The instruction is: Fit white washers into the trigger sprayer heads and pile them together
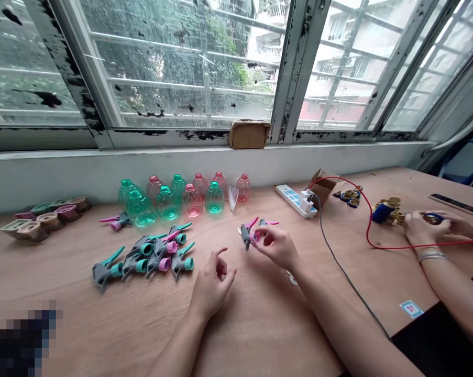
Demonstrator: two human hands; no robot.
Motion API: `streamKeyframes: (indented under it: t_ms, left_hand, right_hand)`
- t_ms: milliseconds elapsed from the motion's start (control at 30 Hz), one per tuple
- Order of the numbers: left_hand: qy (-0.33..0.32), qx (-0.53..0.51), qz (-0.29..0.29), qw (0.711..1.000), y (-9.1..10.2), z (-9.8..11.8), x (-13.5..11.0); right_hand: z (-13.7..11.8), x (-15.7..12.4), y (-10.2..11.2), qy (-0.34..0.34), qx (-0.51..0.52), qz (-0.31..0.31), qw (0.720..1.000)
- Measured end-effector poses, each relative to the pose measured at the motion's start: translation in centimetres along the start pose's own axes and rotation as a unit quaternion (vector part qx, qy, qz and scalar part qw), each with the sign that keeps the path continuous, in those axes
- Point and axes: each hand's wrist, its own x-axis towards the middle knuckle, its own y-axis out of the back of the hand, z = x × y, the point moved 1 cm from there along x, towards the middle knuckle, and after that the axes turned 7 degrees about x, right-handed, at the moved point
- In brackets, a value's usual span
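Observation:
My right hand (278, 247) pinches a grey trigger spray head (245, 236) by its pink collar, with the pink lever pointing up. Just behind those fingers shows the pink lever of another spray head (269, 223), mostly hidden. My left hand (211, 283) hovers over the table with loosely curled fingers, thumb apart, and nothing in it. To its left lies a pile of several grey spray heads (157, 256) with teal or pink levers and collars. One more pink spray head (117, 222) rests farther back. Beneath my right wrist is a small round whitish piece (292, 278), partly covered.
Several clear green bottles (168, 204) and pink bottles (192, 203) stand along the wall. Coloured moulded parts (43, 225) sit far left. A power strip (296, 201), red cable (367, 220) and grey cable (338, 264) lie right, near a co-worker's hands (427, 229).

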Motion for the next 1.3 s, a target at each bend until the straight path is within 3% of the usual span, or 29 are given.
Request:
streamKeyframes:
  t_ms: [133, 200, 400, 533, 633, 700, 767, 867, 1067, 1300]
  left_hand:
    - [-0.002, -0.003, -0.003, 1.000, 0.1, 0.1, 0.2]
    - [-0.004, -0.006, 0.002, 1.000, 0.2, 0.1, 0.2]
    - [-0.006, 0.037, -0.004, 0.999, 0.1, 0.2, -0.1]
    - [-0.020, 0.178, 0.068, 0.981, 0.6, 0.6, -0.3]
    - [0.003, 0.315, 0.148, 0.938, 1.3, 0.7, -0.2]
    - [0.035, 0.372, 0.170, 0.912, 1.8, 0.5, -0.2]
    - [0.049, 0.388, 0.159, 0.907, 1.9, 0.2, -0.1]
    - [0.032, 0.362, 0.111, 0.925, 1.5, 0.0, -0.1]
    - [-0.048, 0.288, 0.030, 0.956, -0.1, 0.6, -0.3]
    - [-0.047, 0.298, 0.014, 0.953, -0.4, 0.9, -0.3]
  right_hand:
    - [2.7, 2.7, 1.5, -0.093, -0.084, 0.018, 0.992]
    - [3.5, 3.2, 1.9, -0.106, -0.101, 0.013, 0.989]
    - [3.8, 1.3, 3.0, -0.087, -0.105, 0.056, 0.989]
    - [4.2, -0.1, 4.0, -0.091, -0.136, 0.085, 0.983]
    - [4.8, -0.7, 4.8, -0.117, -0.164, 0.051, 0.978]
    - [5.3, -1.0, 5.3, -0.146, -0.166, 0.014, 0.975]
    - [5.6, -1.3, 5.8, -0.176, -0.164, -0.023, 0.970]
    - [5.7, -1.6, 6.2, -0.198, -0.164, -0.054, 0.965]
    - [4.2, -1.7, 4.4, -0.195, -0.148, -0.094, 0.965]
    - [1.9, -1.5, 0.2, -0.112, -0.189, -0.124, 0.968]
